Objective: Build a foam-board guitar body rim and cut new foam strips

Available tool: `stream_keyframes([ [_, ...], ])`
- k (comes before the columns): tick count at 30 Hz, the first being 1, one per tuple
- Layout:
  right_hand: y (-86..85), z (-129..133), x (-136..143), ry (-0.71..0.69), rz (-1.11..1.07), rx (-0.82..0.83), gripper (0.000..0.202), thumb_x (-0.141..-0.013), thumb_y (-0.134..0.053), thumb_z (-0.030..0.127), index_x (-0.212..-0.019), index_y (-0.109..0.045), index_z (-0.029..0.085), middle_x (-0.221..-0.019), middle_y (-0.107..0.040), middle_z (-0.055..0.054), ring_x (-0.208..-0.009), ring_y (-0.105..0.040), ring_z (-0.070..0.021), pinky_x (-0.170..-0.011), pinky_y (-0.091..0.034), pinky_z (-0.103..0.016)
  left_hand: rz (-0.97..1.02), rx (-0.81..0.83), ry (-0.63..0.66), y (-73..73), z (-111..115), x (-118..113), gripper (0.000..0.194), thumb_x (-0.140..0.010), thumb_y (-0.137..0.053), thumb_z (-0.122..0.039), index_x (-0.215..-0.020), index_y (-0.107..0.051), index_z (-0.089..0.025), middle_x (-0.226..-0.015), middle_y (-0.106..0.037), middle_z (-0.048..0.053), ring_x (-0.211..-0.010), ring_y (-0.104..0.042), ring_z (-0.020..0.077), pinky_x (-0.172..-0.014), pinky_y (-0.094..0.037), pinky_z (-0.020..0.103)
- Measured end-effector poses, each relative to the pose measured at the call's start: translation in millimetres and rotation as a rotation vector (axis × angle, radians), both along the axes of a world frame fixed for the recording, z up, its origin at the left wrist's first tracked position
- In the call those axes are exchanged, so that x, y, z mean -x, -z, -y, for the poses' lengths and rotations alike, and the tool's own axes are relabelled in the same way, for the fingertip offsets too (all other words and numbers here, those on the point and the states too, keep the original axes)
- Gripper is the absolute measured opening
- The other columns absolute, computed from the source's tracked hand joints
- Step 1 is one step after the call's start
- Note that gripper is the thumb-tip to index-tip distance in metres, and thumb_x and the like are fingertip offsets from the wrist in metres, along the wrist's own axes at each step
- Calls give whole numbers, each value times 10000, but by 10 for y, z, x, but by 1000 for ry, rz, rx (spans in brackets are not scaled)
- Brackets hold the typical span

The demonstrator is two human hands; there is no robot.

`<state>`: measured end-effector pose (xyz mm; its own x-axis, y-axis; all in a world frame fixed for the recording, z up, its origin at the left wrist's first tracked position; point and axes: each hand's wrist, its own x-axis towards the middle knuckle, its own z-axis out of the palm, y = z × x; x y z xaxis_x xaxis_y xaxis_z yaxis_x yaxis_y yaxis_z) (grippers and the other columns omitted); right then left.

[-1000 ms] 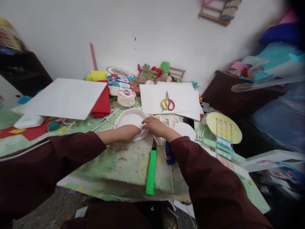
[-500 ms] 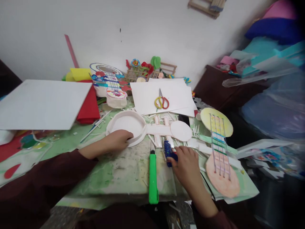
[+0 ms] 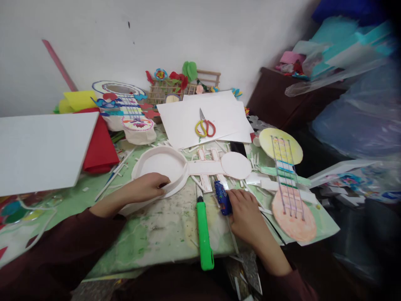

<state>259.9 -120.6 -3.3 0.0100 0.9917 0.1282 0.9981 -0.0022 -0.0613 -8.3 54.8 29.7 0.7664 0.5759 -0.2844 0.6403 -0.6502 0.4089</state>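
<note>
At eleven o'clock from the green cutter (image 3: 204,236) on the tabletop (image 3: 163,234), the left hand (image 3: 145,187) pinches the white tray's wall (image 3: 181,179), grip nearly closed; light pressure should spare it. At one o'clock, the right hand (image 3: 247,215) curls closed on the blue glue gun (image 3: 222,197).

- A whitish wall (image 3: 188,33) is rising behind the table (image 3: 169,238), small dark marks (image 3: 128,25) dotting it.
- A mottled green cover is lining the tabletop.
- A dark brown cabinet (image 3: 272,100) is standing at right.
- Speckled grey floor (image 3: 97,290) is showing below the table.
- Soft light is falling evenly.
</note>
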Motion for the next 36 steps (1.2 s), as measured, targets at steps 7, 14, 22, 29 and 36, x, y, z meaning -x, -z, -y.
stream_keyframes([
  [7,-23,-90,-90,-30,17,-3,277,-681,-488,86,-936,-574,155,-946,-587,-119,-963,-483,-267,-873,-350,-383,26,32,-21,67,-43,62,343,-790,-427,-352,-982,-646,-171,-953,-665,75,-852,-578,224,-748,-414,284],
  [14,-82,-25,-157,10,-191,-223,369,-739,-469,130,-1105,-508,106,-1073,-568,-164,-1014,-484,-280,-900,-386,-399,47,85,-34,164,-116,131,379,-832,-439,-411,-1046,-622,-157,-1075,-645,73,-951,-575,223,-819,-415,257],
  [22,0,0,233,230,-844,-363,270,-862,-444,431,-885,-605,216,-867,-642,-72,-846,-595,-243,-772,-468,-384,63,188,-19,158,-149,116,338,-837,-454,-432,-971,-643,-185,-1018,-663,40,-917,-576,221,-810,-417,249],
  [29,116,-156,613,58,-865,-177,320,-880,-460,479,-970,-631,225,-928,-651,-57,-873,-593,-217,-765,-479,-343,64,199,-21,186,-175,128,351,-827,-456,-423,-1002,-652,-190,-1035,-664,38,-922,-570,221,-819,-422,256],
  [36,86,-344,686,14,-761,-70,316,-899,-445,465,-978,-626,218,-926,-645,-60,-867,-577,-211,-756,-461,-331,75,203,-19,189,-174,132,353,-831,-451,-408,-1013,-655,-184,-1028,-664,41,-909,-581,207,-808,-427,253],
])
